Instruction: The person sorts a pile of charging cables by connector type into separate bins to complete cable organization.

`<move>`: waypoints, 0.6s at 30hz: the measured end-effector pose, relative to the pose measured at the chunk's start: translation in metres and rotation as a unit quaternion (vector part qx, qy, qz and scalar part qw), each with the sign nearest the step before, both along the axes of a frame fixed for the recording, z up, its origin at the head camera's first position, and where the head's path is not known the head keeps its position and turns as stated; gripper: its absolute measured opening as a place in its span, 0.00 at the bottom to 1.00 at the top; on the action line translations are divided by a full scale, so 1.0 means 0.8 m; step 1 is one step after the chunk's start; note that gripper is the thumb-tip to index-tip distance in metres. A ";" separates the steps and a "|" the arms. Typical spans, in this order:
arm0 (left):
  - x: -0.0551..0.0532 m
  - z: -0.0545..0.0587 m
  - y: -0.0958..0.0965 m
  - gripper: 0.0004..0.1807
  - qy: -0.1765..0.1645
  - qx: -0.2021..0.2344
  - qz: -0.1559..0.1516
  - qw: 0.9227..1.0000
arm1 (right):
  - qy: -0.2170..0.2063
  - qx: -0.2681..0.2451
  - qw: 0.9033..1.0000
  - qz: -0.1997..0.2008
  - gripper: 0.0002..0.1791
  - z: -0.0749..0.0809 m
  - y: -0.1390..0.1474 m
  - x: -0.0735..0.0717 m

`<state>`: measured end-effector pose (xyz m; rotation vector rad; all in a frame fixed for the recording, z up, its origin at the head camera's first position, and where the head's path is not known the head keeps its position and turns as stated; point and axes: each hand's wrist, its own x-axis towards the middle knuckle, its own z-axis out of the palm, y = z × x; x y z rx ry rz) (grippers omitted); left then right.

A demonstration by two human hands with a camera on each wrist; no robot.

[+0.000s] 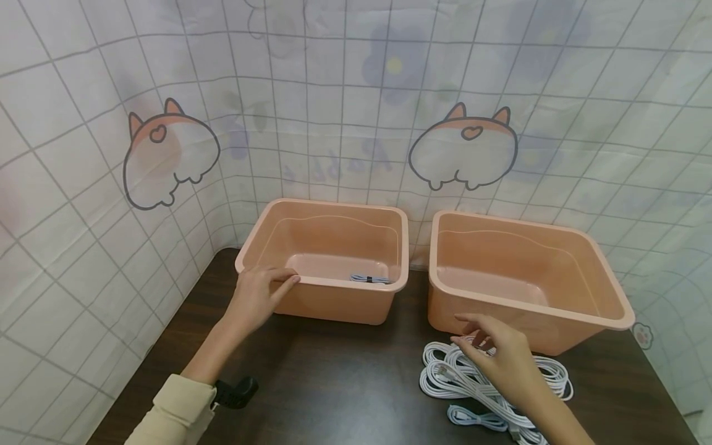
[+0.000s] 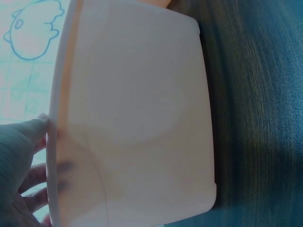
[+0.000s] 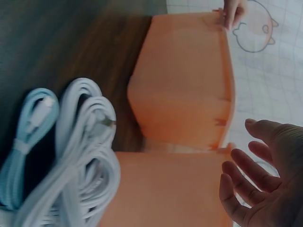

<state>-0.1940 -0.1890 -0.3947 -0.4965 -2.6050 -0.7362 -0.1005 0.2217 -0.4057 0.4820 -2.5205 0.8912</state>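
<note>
My left hand point(image 1: 258, 295) holds the front rim of the left peach plastic bin point(image 1: 334, 303). In the left wrist view the thumb lies at the rim's edge, and the fingers point(image 2: 35, 177) reach behind the wall. A small tied bundle of light blue cable point(image 1: 369, 279) lies on that bin's floor. My right hand point(image 1: 497, 352), fingers loosely curled and holding nothing, hovers over a pile of coiled white cables point(image 1: 445, 377) before the right peach bin point(image 1: 489, 303). A light blue coiled cable point(image 3: 28, 137) lies beside the white ones.
Both bins stand side by side on a dark wood table point(image 1: 334, 383), with a narrow gap between them. Behind and beside them hangs a gridded white cloth point(image 1: 345, 123) with cartoon prints. A black device point(image 1: 236, 393) shows at the left wrist.
</note>
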 end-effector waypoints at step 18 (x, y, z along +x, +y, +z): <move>0.002 0.002 0.000 0.12 -0.007 -0.002 0.000 1.000 | 0.003 0.014 0.999 0.036 0.24 -0.076 0.027 0.039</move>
